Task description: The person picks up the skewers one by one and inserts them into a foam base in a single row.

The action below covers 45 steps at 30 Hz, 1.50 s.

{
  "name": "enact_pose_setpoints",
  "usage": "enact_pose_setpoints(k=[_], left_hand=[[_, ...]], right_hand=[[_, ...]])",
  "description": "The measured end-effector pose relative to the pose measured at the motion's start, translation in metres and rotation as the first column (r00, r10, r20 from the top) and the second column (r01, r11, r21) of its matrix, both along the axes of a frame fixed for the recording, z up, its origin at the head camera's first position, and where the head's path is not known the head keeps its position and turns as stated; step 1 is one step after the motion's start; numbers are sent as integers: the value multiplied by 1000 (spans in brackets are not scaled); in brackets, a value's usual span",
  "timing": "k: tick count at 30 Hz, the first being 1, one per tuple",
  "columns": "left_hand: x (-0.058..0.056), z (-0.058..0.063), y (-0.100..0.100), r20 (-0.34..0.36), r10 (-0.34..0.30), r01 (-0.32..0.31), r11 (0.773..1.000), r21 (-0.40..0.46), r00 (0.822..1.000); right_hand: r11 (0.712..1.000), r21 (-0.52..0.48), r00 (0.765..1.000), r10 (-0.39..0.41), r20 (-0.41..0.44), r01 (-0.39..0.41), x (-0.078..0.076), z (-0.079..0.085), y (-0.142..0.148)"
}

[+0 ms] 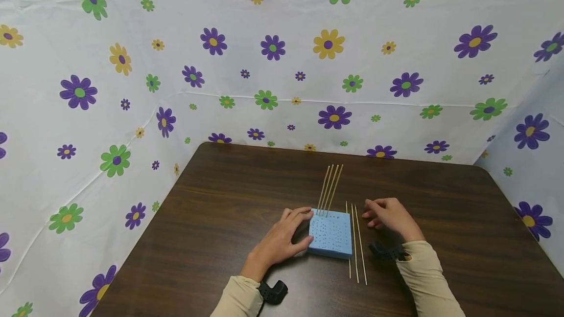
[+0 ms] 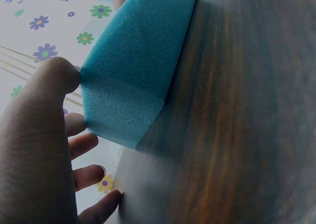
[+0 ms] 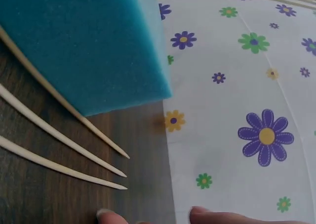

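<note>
A light-blue foam block (image 1: 330,234) with many small holes in its top lies on the table. Several thin wooden skewers (image 1: 329,190) stand in its back edge, leaning slightly right. My left hand (image 1: 279,238) holds the block's left end, thumb by the front corner and index finger by the back one; the left wrist view shows both at the foam (image 2: 123,110). Along the block's right side lie three loose skewers (image 1: 359,243), their pointed tips visible in the right wrist view. Just right of them hovers my right hand (image 1: 392,216), fingers loosely bent, holding nothing.
The dark brown wooden table (image 1: 229,185) carries all of this. A white cloth with printed flowers (image 1: 282,72) hangs behind the table and at both sides. Each wrist wears a black camera band (image 1: 273,292).
</note>
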<state>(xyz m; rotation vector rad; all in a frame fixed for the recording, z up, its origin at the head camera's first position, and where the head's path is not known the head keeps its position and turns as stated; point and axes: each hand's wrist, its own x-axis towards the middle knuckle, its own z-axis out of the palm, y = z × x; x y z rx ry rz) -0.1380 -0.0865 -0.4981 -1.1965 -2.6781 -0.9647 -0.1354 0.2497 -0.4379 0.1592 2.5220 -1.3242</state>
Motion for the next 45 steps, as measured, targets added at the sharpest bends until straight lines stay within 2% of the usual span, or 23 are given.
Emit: enact_pose_setpoints(k=[5,10,29,34,45], left_hand=[[0,1,0,4,2,-2,1000,2,1000],[-1,1,0,22,2,-2,1000,9,1000],[1,1,0,35,6,-6,1000,3,999],[1,1,0,8,11,-11,1000,3,1000],[0,0,0,15,4,-4,1000,10,1000]], right_hand=[[998,-64,998,-9,60,13,-2,-3,0],[997,-68,996,-26,80,31,-3,-6,-6],[991,110,997,-72,13,70,0,-11,-23],[986,148,997,-79,-2,79,-1,-11,-26],[980,176,995,-94,-11,95,-1,-12,-30]])
